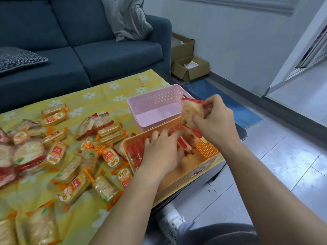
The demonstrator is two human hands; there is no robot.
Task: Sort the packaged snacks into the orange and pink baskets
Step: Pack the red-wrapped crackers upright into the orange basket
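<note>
My right hand (216,119) holds a red-edged cracker packet (192,112) above the far edge of the orange basket (207,149). My left hand (162,151) reaches down into the orange basket among several red-wrapped packets (136,152), its fingers bent onto them; a grip cannot be made out. The pink basket (155,106) stands just behind the orange one and looks empty. Many orange-trimmed and red-trimmed snack packets (76,156) lie scattered over the yellow flowered cloth (106,92) to the left.
Both baskets sit at the table's right edge, with tiled floor (283,165) beyond. A dark blue sofa (79,55) with cushions runs behind the table. Cardboard boxes (190,67) stand by the wall. My knee and shoe (173,221) show below the table edge.
</note>
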